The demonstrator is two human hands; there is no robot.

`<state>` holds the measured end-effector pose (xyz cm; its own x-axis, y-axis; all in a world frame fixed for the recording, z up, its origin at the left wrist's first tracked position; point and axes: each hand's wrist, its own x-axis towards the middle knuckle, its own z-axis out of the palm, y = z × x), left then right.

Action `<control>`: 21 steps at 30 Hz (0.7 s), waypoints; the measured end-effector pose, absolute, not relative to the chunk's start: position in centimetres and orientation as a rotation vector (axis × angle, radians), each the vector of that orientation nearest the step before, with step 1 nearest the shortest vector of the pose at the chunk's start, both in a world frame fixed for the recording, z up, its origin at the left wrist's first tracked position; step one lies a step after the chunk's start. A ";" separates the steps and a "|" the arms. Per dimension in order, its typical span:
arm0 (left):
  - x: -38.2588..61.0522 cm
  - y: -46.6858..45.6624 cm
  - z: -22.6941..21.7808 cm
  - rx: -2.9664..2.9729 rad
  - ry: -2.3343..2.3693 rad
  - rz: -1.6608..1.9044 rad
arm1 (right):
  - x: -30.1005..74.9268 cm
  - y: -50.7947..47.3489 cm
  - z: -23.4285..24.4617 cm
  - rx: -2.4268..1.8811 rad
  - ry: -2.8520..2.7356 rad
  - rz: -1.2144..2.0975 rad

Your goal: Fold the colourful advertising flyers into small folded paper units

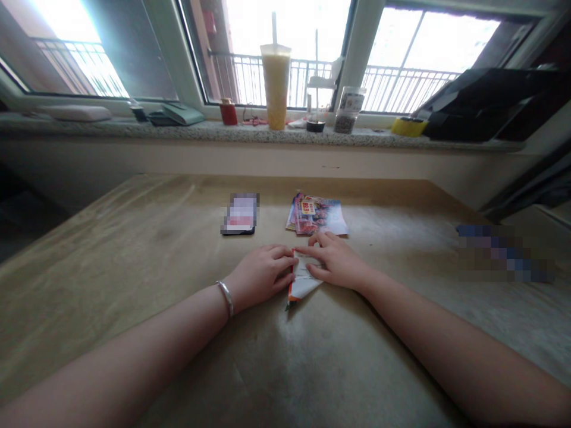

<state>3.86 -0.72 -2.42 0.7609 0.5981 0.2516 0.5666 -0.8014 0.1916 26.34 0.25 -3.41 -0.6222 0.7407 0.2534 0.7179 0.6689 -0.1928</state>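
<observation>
The left hand, fingers loose, touched the folded paper on the table. The right hand lay spread on top.

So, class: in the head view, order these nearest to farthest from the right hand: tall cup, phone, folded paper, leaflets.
1. Folded paper: touching the right hand.
2. Leaflets: just beyond the hand.
3. Phone: left, on the table.
4. Tall cup: behind, on the windowsill.

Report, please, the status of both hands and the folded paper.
Left hand at left edge of folded paper; right hand on top. Paper on table. Leaflets, phone beyond, not on paper.
</observation>
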 end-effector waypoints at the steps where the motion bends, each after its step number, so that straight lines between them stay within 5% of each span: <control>1: 3.8 -0.7 -2.5 2.846 0.946 0.462 | 26.3 0.3 -3.4 -1.158 -2.563 0.119; 21: 4.7 -0.8 -1.9 2.757 1.053 0.406 | 26.4 0.2 -3.6 -1.160 -2.422 0.225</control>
<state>4.67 -0.76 -1.86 0.7149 0.6719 0.1935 0.6277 -0.7386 0.2458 26.40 0.24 -3.58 -0.5495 0.7718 0.3200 0.6997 0.6344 -0.3286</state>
